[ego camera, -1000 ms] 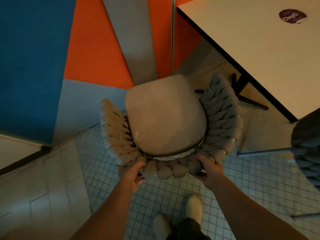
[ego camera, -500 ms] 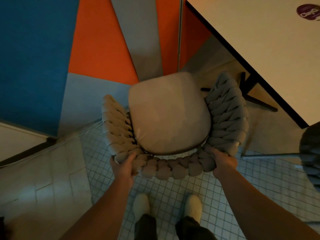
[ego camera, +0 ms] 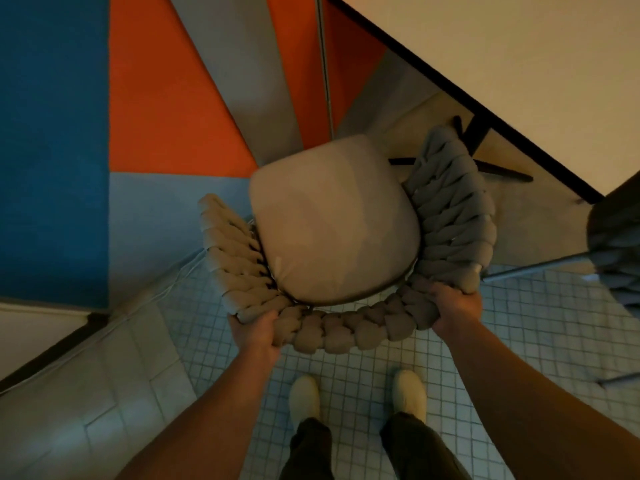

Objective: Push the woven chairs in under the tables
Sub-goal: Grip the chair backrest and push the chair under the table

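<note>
The woven chair (ego camera: 332,230) is gripped at its braided back rim, with the fingers of the left hand (ego camera: 258,332) and right hand (ego camera: 453,308) curled round it. The hands are set wider apart than a second ago. The chair is stood just beside the table (ego camera: 519,64), not yet under it.

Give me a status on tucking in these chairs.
Done: nothing that shows. In hand: the left hand and right hand grip the back rim of the woven chair, whose seat cushion lies wholly outside the table edge. Left: push it under the table. A second chair at the right edge is cut off; whether it is tucked in cannot be told.
</note>
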`<move>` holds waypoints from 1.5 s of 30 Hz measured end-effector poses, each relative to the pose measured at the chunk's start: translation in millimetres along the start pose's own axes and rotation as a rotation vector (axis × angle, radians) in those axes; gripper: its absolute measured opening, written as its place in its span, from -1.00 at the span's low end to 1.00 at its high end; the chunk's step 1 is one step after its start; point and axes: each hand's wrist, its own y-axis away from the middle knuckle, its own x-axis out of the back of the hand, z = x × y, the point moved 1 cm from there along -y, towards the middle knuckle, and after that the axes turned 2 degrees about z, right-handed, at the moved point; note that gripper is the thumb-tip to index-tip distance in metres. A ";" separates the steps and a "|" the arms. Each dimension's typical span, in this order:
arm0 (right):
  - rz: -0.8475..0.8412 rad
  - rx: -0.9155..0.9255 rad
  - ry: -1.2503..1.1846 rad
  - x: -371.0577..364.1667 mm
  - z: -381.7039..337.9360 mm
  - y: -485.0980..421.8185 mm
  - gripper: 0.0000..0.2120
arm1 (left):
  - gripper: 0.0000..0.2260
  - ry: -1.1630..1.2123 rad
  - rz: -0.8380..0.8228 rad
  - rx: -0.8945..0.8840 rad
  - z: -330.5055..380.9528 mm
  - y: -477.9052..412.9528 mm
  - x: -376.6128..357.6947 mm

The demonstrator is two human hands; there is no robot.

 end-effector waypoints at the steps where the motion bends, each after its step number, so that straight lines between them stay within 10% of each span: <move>1: 0.009 -0.006 -0.016 1.6 4.8 3.3 -0.55 | -0.36 -0.020 -0.011 -0.003 3.9 -4.3 1.4; 20: 0.235 -0.032 -0.262 -15.8 78.0 47.4 -0.53 | -0.34 -0.330 -0.296 -0.032 77.4 -64.3 -20.5; 45: 0.367 -0.161 -0.264 -18.9 45.5 54.7 -0.58 | -0.38 -0.325 -0.280 -0.016 77.9 -84.1 -25.2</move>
